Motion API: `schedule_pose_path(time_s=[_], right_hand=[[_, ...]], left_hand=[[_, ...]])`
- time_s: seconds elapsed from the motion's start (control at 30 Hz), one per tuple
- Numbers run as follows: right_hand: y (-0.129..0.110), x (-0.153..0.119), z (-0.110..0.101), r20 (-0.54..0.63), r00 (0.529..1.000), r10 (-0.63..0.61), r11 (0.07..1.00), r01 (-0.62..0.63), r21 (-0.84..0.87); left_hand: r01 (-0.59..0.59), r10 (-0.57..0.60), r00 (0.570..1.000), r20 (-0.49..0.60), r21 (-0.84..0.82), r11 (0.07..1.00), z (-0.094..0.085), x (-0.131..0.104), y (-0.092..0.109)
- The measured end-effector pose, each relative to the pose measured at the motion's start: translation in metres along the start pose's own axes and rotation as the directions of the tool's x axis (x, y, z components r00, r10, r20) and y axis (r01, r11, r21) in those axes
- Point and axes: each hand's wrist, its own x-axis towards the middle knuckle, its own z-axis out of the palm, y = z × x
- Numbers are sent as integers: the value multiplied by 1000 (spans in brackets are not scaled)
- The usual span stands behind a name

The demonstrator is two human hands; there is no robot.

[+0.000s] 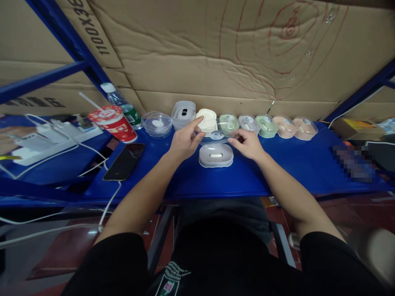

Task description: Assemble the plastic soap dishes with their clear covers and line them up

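Observation:
In the head view, my left hand (186, 139) and my right hand (248, 144) pinch a clear plastic lid (217, 135) with a round label, one at each end. Just below the lid on the blue table sits a grey soap dish (216, 156) with a pale strip in its middle. Behind the lid are a cream soap dish (206, 118) and a green soap dish (228, 125), partly covered by it. Left of them stand grey soap dishes (184, 112), stacked, and a pile of clear lids (156, 125).
Lidded grey (248, 123), green (266, 126) and pink boxes (284, 126) line the cardboard wall. On the left are a red cup (115, 125) with a straw, a water bottle (126, 107), a phone (124, 161) and a power strip (58, 139). A person's hand (14, 139) shows far left.

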Motion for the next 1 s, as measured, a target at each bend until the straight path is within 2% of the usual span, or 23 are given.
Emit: schedule_pose_path(time_s=[0.1, 0.2, 0.37, 0.5, 0.57, 0.63, 0.83, 1.0], right_hand=[[-3, 1, -2, 165, 981, 105, 990, -118, 72], [-3, 3, -7, 303, 929, 213, 959, -258, 118], [0, 6, -16, 528, 781, 333, 913, -406, 26], [-1, 6, -21, 655, 676, 339, 909, -416, -41], [-4, 5, -21, 694, 637, 336, 914, -399, -77], [-6, 4, -21, 707, 623, 333, 922, -372, -107], [-11, 4, -19, 680, 645, 349, 927, -346, -148], [-11, 4, -19, 709, 614, 347, 929, -329, -170]], left_hand=[[159, -160, 977, 142, 16, 987, -5, 2, 6], [273, -285, 915, 284, 82, 958, -10, 5, 11], [249, -299, 833, 466, 168, 954, -7, 9, 11], [218, -307, 736, 603, 217, 951, -2, 9, 7], [198, -303, 703, 644, 232, 952, 0, 7, 5], [191, -298, 687, 663, 231, 954, 1, 6, 4], [236, -361, 649, 670, 274, 932, 3, 6, 3], [230, -364, 633, 683, 283, 931, 3, 6, 5]])
